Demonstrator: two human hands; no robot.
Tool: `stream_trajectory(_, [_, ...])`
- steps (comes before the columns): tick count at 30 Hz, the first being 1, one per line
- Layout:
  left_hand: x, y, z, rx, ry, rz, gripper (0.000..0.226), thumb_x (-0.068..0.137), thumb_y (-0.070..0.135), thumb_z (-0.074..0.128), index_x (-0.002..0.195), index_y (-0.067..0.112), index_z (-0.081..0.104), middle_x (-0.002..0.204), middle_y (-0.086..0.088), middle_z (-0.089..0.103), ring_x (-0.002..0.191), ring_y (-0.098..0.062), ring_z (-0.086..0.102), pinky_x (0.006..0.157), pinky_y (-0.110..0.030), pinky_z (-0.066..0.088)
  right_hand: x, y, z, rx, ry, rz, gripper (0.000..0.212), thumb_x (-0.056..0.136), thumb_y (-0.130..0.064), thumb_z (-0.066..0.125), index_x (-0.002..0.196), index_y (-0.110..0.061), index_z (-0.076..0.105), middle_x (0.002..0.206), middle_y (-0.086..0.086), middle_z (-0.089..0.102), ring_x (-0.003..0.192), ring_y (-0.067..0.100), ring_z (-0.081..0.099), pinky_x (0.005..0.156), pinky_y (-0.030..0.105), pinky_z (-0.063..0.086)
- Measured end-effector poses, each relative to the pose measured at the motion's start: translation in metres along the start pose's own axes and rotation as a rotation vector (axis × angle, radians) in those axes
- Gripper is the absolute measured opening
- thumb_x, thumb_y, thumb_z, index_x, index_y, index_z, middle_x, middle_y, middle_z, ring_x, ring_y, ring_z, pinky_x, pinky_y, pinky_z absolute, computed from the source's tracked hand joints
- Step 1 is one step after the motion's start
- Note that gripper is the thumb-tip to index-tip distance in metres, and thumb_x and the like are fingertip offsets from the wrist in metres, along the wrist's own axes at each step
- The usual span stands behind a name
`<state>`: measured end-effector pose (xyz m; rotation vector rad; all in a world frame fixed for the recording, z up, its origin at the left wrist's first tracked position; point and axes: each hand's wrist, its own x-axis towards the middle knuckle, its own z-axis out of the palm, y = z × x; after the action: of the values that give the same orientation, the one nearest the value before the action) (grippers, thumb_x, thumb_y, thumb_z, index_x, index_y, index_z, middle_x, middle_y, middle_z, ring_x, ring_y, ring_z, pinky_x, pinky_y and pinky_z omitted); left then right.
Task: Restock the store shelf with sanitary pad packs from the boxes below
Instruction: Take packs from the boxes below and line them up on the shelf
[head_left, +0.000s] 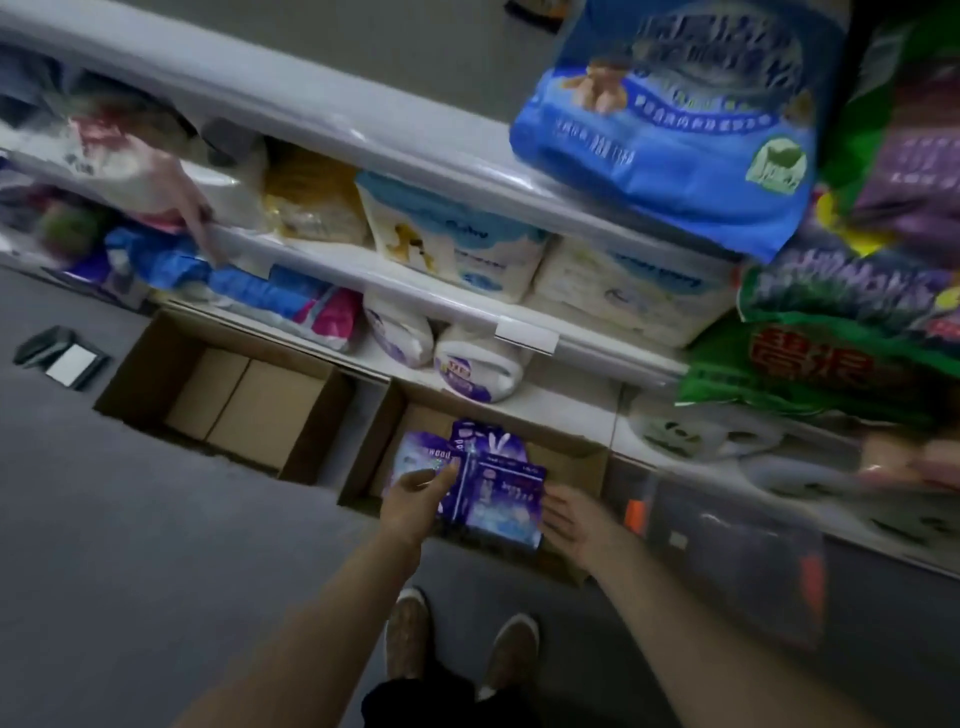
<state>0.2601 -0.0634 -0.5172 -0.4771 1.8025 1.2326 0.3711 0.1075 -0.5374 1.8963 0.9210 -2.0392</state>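
Grey floor runs along a white store shelf (524, 319) stacked with diaper and tissue packs; blue pack (670, 119) overhangs the top tier.

Head view: two cardboard boxes sit on the floor below the shelf. Left box (228, 395) looks bare inside. Right box (566, 462) holds the purple sanitary pad packs (498, 483), several fanned loosely.

Left hand (418, 496) grips the left edge of the stack, thumb on top, fingers curled underneath. Right hand (569, 519) is at the right edge of the front pack; palm up, fingers extended, touching or just short of it; blur hides which.

Person's shoes (457, 644) stand just behind the box.

Risks, as judged:
- Packs fanned, not squared: a one-sided lift could let the slick wrappers slide apart and drop back.
- Right hand not yet closed on anything; lifting early leaves the stack unsupported on that side.
- Lower tier already crowded; forcing packs in may push neighbours off.
- Another hand (195, 208) rests on the upper shelf edge at left, well apart.
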Motion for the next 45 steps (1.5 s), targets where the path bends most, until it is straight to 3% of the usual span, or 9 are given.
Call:
stream_trajectory(7, [0.098, -0.081, 0.028, 0.028, -0.037, -0.039, 0.023, 0.088, 0.037, 0.073, 0.084, 0.015, 0.071, 0.076, 0.001, 0.067, 0.073, -0.015, 0.06, 0.068, -0.028, 0.048, 0.118, 0.053, -0.022, 0.025, 0.09, 0.059, 0.01, 0.096, -0.017, 0.06, 0.102, -0.009, 0.064, 0.103, 0.01, 0.065, 0.099, 0.023, 0.06, 0.089, 0.037, 0.043])
stream_trajectory(11, [0.154, -0.124, 0.043, 0.071, -0.072, -0.04, 0.024, 0.092, 0.038, 0.069, 0.09, 0.014, 0.072, 0.093, -0.004, 0.072, 0.085, -0.013, 0.064, 0.073, -0.028, 0.049, 0.182, 0.077, -0.028, 0.026, 0.173, 0.083, 0.029, 0.097, -0.016, 0.06, 0.124, -0.007, 0.06, 0.122, 0.01, 0.062, 0.122, 0.025, 0.056, 0.091, 0.036, 0.043])
stream_trajectory(18, [0.262, -0.186, 0.074, 0.211, -0.078, -0.063, 0.049, 0.098, 0.062, 0.043, 0.11, 0.02, 0.066, 0.104, -0.005, 0.068, 0.093, -0.021, 0.064, 0.083, -0.036, 0.051, 0.289, 0.104, -0.038, -0.021, 0.197, 0.104, 0.021, 0.099, -0.016, 0.059, 0.118, -0.006, 0.059, 0.114, 0.01, 0.061, 0.108, 0.022, 0.055, 0.101, 0.037, 0.044])
stream_trajectory(21, [0.301, -0.202, 0.093, 0.232, -0.113, -0.072, 0.058, 0.101, 0.062, 0.031, 0.114, 0.017, 0.064, 0.102, -0.005, 0.067, 0.095, -0.024, 0.063, 0.086, -0.035, 0.049, 0.334, 0.11, -0.041, -0.092, 0.197, 0.094, 0.027, 0.096, -0.018, 0.063, 0.119, -0.005, 0.064, 0.121, 0.01, 0.065, 0.11, 0.022, 0.06, 0.087, 0.032, 0.048])
stream_trajectory(26, [0.361, -0.227, 0.117, 0.24, -0.13, -0.22, 0.101, 0.078, 0.089, 0.026, 0.136, 0.012, 0.058, 0.137, -0.016, 0.059, 0.125, -0.035, 0.056, 0.112, -0.049, 0.039, 0.4, 0.121, -0.047, -0.158, 0.212, 0.069, 0.017, 0.093, -0.021, 0.064, 0.105, -0.01, 0.069, 0.114, 0.011, 0.07, 0.094, 0.021, 0.066, 0.072, 0.03, 0.049])
stream_trajectory(30, [0.385, -0.235, 0.125, 0.24, -0.145, -0.208, 0.079, 0.098, 0.07, 0.022, 0.144, 0.013, 0.05, 0.146, -0.013, 0.052, 0.133, -0.032, 0.049, 0.112, -0.041, 0.035, 0.426, 0.124, -0.047, -0.15, 0.214, 0.069, 0.008, 0.095, -0.019, 0.061, 0.088, -0.015, 0.064, 0.11, 0.01, 0.069, 0.084, 0.019, 0.063, 0.065, 0.028, 0.045])
stream_trajectory(34, [0.396, -0.246, 0.126, 0.216, -0.174, -0.219, 0.07, 0.102, 0.062, 0.021, 0.143, 0.014, 0.052, 0.135, -0.004, 0.055, 0.134, -0.028, 0.048, 0.108, -0.034, 0.033, 0.439, 0.122, -0.048, -0.141, 0.191, 0.117, 0.02, 0.101, -0.014, 0.051, 0.084, -0.01, 0.06, 0.07, 0.002, 0.065, 0.058, 0.012, 0.057, 0.041, 0.02, 0.04])
stream_trajectory(38, [0.397, -0.254, 0.125, 0.235, -0.187, -0.211, 0.069, 0.103, 0.06, 0.019, 0.145, 0.015, 0.05, 0.147, -0.008, 0.05, 0.138, -0.027, 0.043, 0.111, -0.034, 0.029, 0.441, 0.12, -0.047, -0.174, 0.161, 0.15, 0.024, 0.101, -0.018, 0.051, 0.079, -0.015, 0.058, 0.047, -0.003, 0.063, 0.061, 0.012, 0.056, 0.046, 0.022, 0.038])
stream_trajectory(45, [0.393, -0.25, 0.126, 0.211, -0.219, -0.187, 0.066, 0.105, 0.056, 0.015, 0.146, 0.016, 0.048, 0.146, -0.009, 0.051, 0.137, -0.026, 0.045, 0.095, -0.027, 0.031, 0.437, 0.118, -0.048, -0.108, 0.119, 0.112, 0.023, 0.101, -0.021, 0.051, 0.081, -0.016, 0.06, 0.083, 0.003, 0.062, 0.068, 0.011, 0.053, 0.051, 0.022, 0.037])
